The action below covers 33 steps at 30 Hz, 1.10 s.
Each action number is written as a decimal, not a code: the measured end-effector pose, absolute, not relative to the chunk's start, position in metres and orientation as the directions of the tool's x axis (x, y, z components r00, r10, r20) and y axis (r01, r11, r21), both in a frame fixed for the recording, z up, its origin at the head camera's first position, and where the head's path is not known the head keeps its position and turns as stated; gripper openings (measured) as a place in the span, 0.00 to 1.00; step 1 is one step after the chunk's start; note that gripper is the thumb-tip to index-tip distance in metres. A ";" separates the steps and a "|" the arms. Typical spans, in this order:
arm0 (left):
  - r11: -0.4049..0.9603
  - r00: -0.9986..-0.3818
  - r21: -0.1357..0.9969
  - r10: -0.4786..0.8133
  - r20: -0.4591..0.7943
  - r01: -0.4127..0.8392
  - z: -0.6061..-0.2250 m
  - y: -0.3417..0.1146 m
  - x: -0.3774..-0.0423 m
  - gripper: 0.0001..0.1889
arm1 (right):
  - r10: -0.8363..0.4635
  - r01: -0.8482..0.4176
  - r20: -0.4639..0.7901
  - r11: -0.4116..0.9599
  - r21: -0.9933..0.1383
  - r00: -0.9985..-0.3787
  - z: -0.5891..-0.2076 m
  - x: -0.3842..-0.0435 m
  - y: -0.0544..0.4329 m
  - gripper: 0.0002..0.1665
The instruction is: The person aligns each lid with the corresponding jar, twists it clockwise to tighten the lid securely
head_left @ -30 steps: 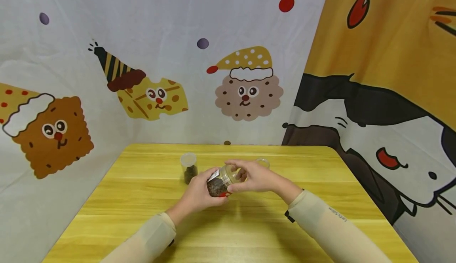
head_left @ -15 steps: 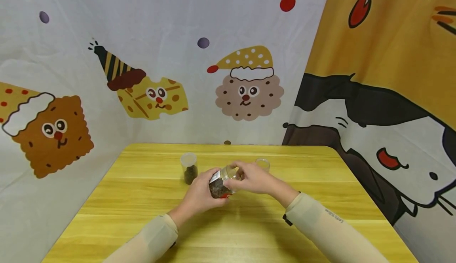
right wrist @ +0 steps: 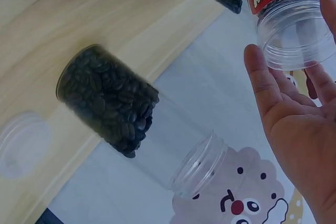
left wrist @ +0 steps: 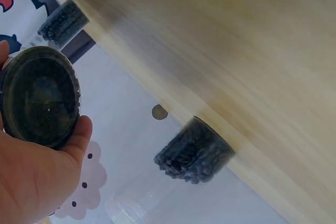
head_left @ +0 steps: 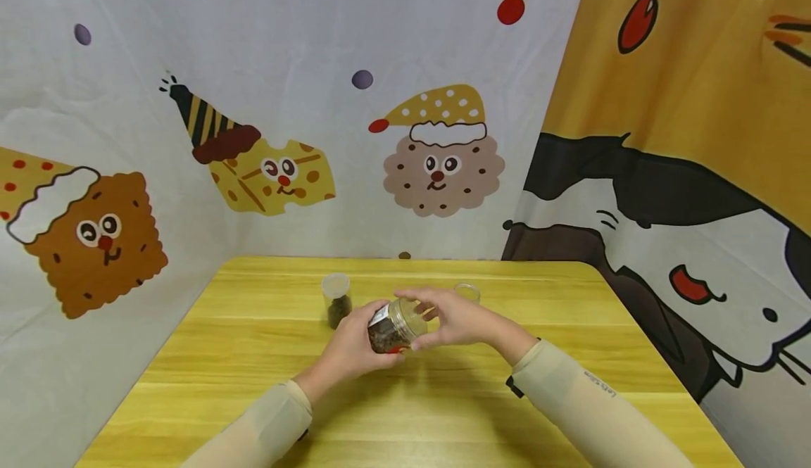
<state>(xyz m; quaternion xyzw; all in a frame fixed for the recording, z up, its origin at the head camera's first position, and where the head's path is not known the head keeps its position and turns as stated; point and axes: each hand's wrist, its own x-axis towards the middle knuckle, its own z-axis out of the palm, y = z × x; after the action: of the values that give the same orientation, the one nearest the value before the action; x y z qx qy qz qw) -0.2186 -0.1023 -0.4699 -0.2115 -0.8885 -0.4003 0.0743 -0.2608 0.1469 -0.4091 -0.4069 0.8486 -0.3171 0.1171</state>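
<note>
My left hand (head_left: pixel 361 345) grips a clear jar (head_left: pixel 383 333) of dark seeds around its body, tilted toward the right. A red label with characters shows on this jar in the right wrist view; its round base (left wrist: pixel 42 98) faces the left wrist camera. My right hand (head_left: pixel 459 317) is at the jar's clear ridged end (right wrist: pixel 296 38), its thumb and fingers spread around the rim. Whether a lid covers that end is hard to tell. Firm contact by the right fingers is not plain either.
Behind my left hand a clear jar (head_left: pixel 338 306) of dark seeds stands upright with a translucent top. Another uncapped seed jar (right wrist: pixel 107 98) stands behind my right hand, beside a clear round lid (right wrist: pixel 23 145) on the wooden table (head_left: pixel 253 383). A printed curtain hangs beyond.
My right fingers drew in around the jar's end half a second ago, then spread apart again, showing more of the round end. The left hand keeps its grip, with slight jar movement.
</note>
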 end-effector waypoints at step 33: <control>0.621 -0.884 0.629 0.317 0.345 0.468 -0.474 -0.097 -0.216 0.43 | -0.625 -0.471 -0.017 0.606 -0.641 -0.780 -0.425 -0.257 0.137 0.44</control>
<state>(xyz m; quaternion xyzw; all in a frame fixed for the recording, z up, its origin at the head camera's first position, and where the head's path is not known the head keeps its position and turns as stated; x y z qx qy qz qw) -0.2160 -0.0966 -0.4739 -0.2194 -0.8946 -0.3763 0.1003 -0.2569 0.1371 -0.4246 -0.3086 0.8880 -0.3189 0.1205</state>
